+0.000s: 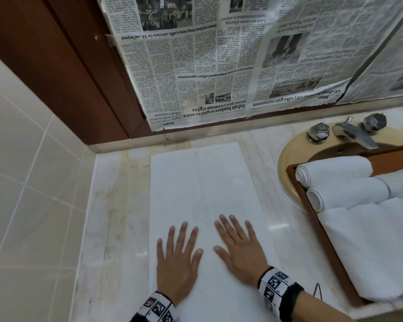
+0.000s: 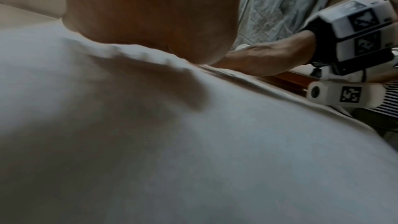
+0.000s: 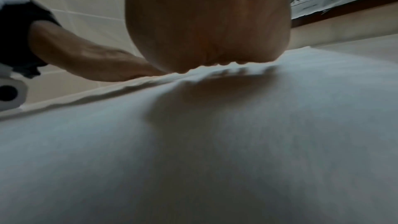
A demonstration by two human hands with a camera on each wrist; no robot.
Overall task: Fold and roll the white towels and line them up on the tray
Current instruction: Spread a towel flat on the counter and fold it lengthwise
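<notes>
Two hands are pressed flat, fingers spread, on a folded white towel (image 1: 203, 205) laid lengthwise on the marble countertop (image 1: 116, 205) in the head view: the left hand (image 1: 177, 261) beside the right hand (image 1: 240, 247), nothing gripped. To the right, a wooden tray (image 1: 312, 217) set over the beige sink (image 1: 286, 159) holds two rolled towels (image 1: 340, 177) and a stack of unrolled ones (image 1: 377, 247). Newspaper (image 1: 219, 66) is taped behind, tiles (image 1: 21, 182) at left.

From the left wrist, the palm heel (image 2: 150, 14) is seen on cloth.

From the right wrist, the same is shown.
</notes>
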